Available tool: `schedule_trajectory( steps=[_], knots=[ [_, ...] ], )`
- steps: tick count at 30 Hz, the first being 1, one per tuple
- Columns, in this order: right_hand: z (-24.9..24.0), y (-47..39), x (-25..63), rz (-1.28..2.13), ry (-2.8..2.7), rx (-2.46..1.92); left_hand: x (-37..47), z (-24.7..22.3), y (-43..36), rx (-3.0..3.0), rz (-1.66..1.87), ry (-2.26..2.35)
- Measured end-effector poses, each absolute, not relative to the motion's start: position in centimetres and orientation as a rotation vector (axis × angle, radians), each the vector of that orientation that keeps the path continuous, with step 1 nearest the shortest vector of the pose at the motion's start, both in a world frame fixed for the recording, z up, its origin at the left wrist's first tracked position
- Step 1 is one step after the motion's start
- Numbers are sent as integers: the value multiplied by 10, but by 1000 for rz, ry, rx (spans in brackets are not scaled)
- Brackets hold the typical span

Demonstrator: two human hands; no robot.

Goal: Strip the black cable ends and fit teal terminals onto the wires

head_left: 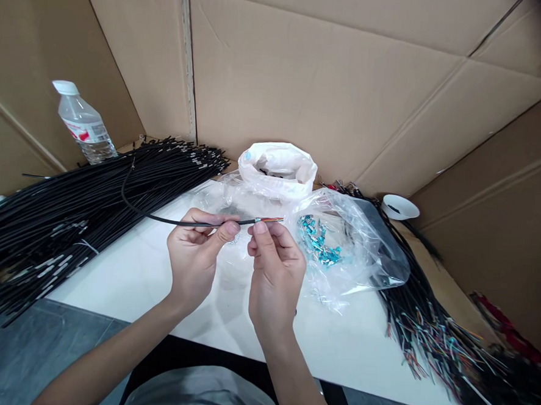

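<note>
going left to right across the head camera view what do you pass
Pile of black cables → water bottle → left hand → right hand, both pinching one black cable → clear bag of teal connectors → white dish → bundle with stripped coloured wires.

We look from a single head-worn camera, forward and down, close over the flat white rectangular tabletop (164, 294). Brown corrugated cardboard walls (333, 84) close the background. Our own forearms enter from the bottom edge.

You are sitting with the cable pile (68, 214) lying left and the bottle (83, 124) standing behind it. The bags (341, 249) are lying right of your hands (235, 255), on the table (155, 281).
</note>
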State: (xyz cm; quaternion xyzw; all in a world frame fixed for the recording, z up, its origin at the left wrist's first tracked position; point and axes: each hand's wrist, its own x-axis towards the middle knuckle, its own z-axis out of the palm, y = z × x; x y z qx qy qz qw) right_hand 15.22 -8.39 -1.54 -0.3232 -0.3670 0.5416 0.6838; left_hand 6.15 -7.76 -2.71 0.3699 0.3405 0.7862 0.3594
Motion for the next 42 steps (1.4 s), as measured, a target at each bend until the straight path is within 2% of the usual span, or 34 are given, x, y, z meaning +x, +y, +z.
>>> schedule_trajectory(
  steps=[14, 23, 29, 35, 42],
  knots=[
    [-19, -74, 159, 1036, -1077, -557, 61, -8, -97, 336, 1658, 786],
    [-23, -63, 165, 1357, -1075, -489, 56, 15, -102, -75, 1317, 744],
    [-21, -66, 160, 1316, -1098, -589, 56, 16, -102, -154, 1309, 681],
    [-19, -70, 159, 1429, -1005, -517, 58, 18, -101, -181, 1269, 600],
    [-12, -77, 159, 1240, -1110, -609, 58, 14, -99, -158, 1303, 592]
  ],
)
